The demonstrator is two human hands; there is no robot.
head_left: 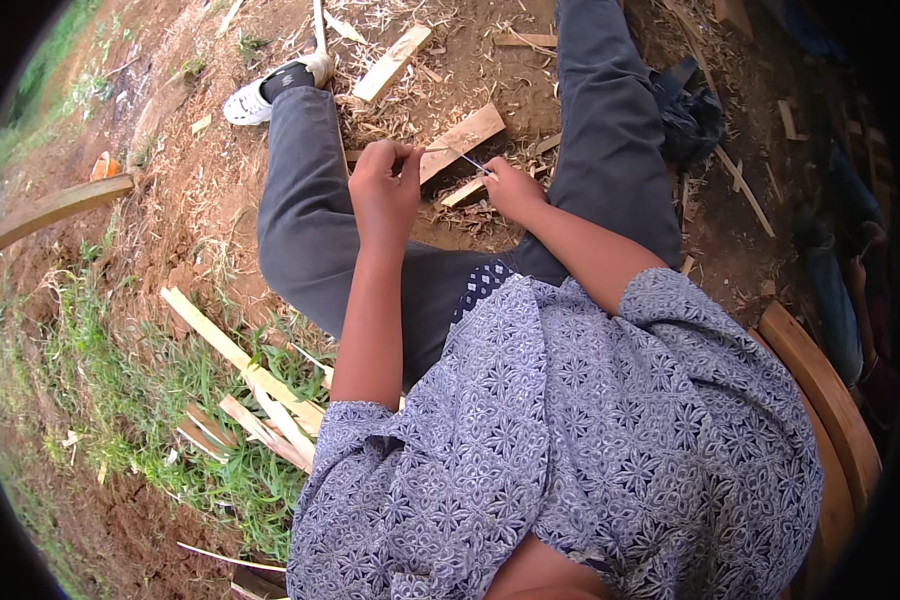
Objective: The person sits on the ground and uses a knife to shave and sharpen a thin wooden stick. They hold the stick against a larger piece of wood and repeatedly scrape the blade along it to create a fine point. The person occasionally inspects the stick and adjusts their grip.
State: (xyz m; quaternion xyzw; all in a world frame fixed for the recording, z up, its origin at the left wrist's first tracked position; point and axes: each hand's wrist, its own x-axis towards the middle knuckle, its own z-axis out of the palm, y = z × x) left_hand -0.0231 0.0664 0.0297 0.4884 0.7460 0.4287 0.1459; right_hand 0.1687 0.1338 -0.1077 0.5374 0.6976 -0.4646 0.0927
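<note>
My left hand is raised over my lap with its fingers pinched on one end of a thin pale bamboo sliver. My right hand is closed around a small blade whose tip meets that sliver between the two hands. I sit with grey-trousered legs spread, the left knee bent outward. What part of the sliver lies inside the left fingers is hidden.
Split wood pieces and shavings litter the dirt between my feet. Long pale bamboo strips lie on the grass at my left. A curved bamboo pole runs at far left, a wooden seat edge at right. A black bag lies beyond my right leg.
</note>
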